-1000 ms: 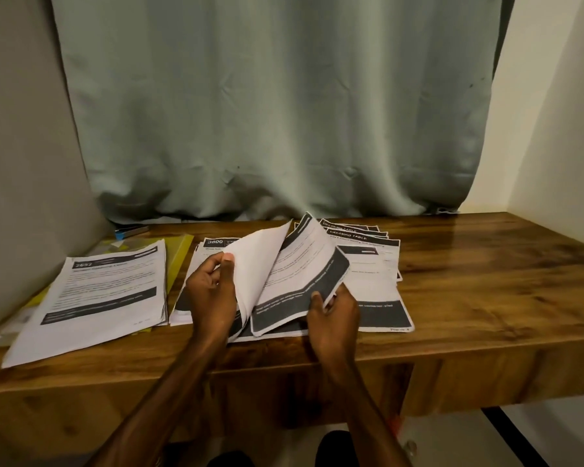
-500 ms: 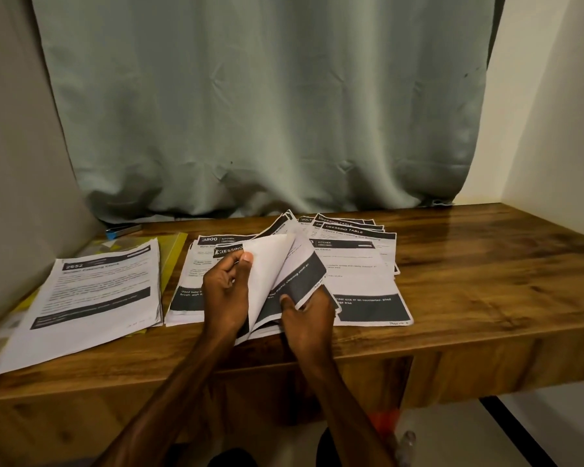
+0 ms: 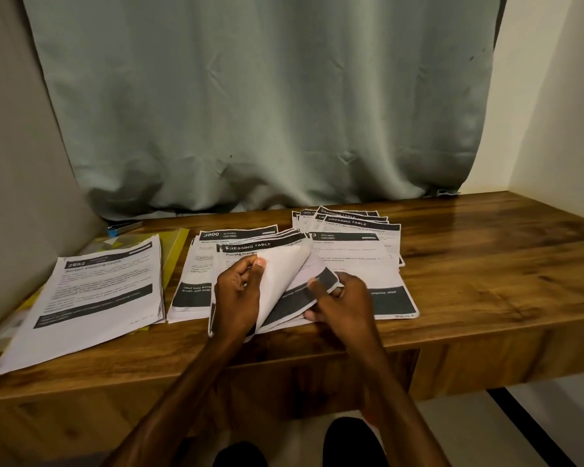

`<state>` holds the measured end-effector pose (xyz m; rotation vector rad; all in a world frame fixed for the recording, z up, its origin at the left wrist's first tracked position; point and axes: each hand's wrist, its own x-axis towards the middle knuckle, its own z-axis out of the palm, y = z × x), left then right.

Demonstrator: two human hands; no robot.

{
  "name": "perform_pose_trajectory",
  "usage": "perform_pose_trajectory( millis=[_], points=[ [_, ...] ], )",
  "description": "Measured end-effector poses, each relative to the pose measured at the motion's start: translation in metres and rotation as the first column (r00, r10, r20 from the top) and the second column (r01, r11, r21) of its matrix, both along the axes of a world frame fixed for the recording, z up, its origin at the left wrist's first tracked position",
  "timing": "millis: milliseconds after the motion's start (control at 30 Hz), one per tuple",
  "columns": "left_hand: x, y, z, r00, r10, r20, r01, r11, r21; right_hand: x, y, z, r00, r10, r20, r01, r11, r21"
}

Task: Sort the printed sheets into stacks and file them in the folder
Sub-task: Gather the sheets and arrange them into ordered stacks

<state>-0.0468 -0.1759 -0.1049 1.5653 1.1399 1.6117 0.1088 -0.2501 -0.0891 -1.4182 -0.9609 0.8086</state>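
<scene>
Sheets (image 3: pixel 280 274) curled back in grip of left hand (image 3: pixel 236 294), one corner pinched by right hand (image 3: pixel 341 305), folder (image 3: pixel 177 244) mostly under stack (image 3: pixel 98 291)

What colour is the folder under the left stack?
Yellow; the folder sticks out beside the stack, clearest in the head view.

Left hand (image 3: pixel 238 294), right hand (image 3: pixel 341 305) on curled sheets (image 3: pixel 284 267)

The left hand (image 3: pixel 238 291) and right hand (image 3: pixel 341 301) are seen bare, as are both forearms; two black rounded forms (image 3: pixel 240 453), unidentifiable, are glimpsed nearest.
</scene>
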Motion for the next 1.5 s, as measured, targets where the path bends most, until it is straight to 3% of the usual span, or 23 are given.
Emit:
perform_pose_trajectory(
  millis=[133,400,633,800,933,1200,1367,1500],
  points=[
    [0.000,-0.002,-0.001,1.000,-0.006,-0.015,0.006,1.000,-0.023,0.035,0.001,0.008,0.996,-0.048,0.071,0.050,0.998,-0.024],
    [0.008,-0.009,-0.004,0.996,-0.035,-0.080,0.035,0.999,-0.003,0.035,0.014,0.008,0.992,0.084,0.097,-0.072,0.990,-0.125],
    [0.011,-0.005,-0.013,0.991,-0.078,-0.105,0.076,0.997,-0.019,0.061,0.025,0.006,0.885,-0.076,0.460,0.102,0.994,-0.033],
    [0.009,0.000,-0.019,0.994,-0.082,-0.078,0.076,0.994,-0.077,0.061,0.043,0.007,0.845,0.097,0.526,0.001,0.983,-0.184],
    [0.007,0.001,-0.019,0.993,-0.085,-0.079,0.077,0.992,-0.105,0.056,0.056,0.008,0.798,0.116,0.591,0.003,0.980,-0.198],
    [0.006,0.002,-0.021,0.994,-0.087,-0.064,0.078,0.987,-0.137,0.060,0.052,0.015,0.802,0.226,0.553,-0.072,0.955,-0.286],
    [0.008,-0.003,-0.014,0.994,-0.104,-0.033,0.098,0.983,-0.152,0.061,0.042,0.014,0.903,0.248,0.351,-0.140,0.942,-0.305],
    [0.012,-0.013,-0.010,0.967,-0.255,-0.001,0.251,0.954,-0.163,0.061,0.040,0.014,0.951,0.200,0.238,-0.137,0.957,-0.256]
  ],
)
